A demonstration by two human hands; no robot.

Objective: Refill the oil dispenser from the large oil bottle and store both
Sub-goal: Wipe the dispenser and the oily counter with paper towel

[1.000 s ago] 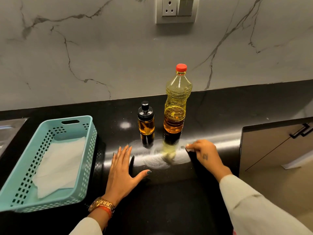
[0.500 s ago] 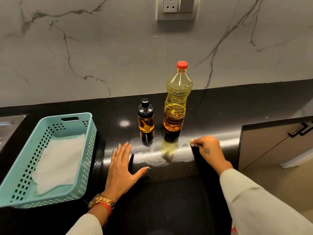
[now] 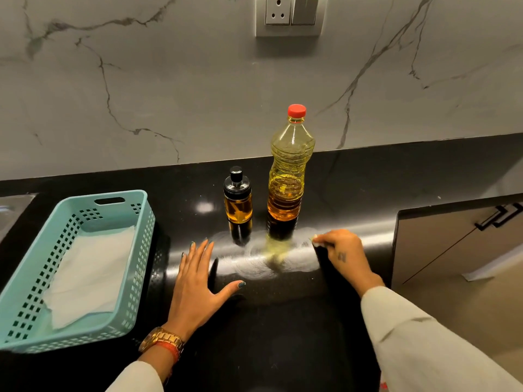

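The large oil bottle (image 3: 288,176), clear plastic with a red cap and partly full of yellow oil, stands upright on the black counter (image 3: 353,188). Just left of it stands the small glass oil dispenser (image 3: 237,199) with a black top, amber oil inside. My left hand (image 3: 195,281) lies flat on the counter in front of the dispenser, fingers spread, holding nothing. My right hand (image 3: 342,253) rests near the bottle's base on the right, fingers pinched on a small white wad that touches the counter. A whitish smear (image 3: 263,258) runs between my hands.
A teal perforated basket (image 3: 34,284) lined with white paper sits at the left. A steel sink edge (image 3: 11,205) shows at far left. At the right, a cabinet door (image 3: 452,236) with a black handle. Marble wall with a socket (image 3: 288,12) behind.
My right hand has slid a little to the right and away from me along the smear. My left hand, the bottle and the dispenser have stayed put.
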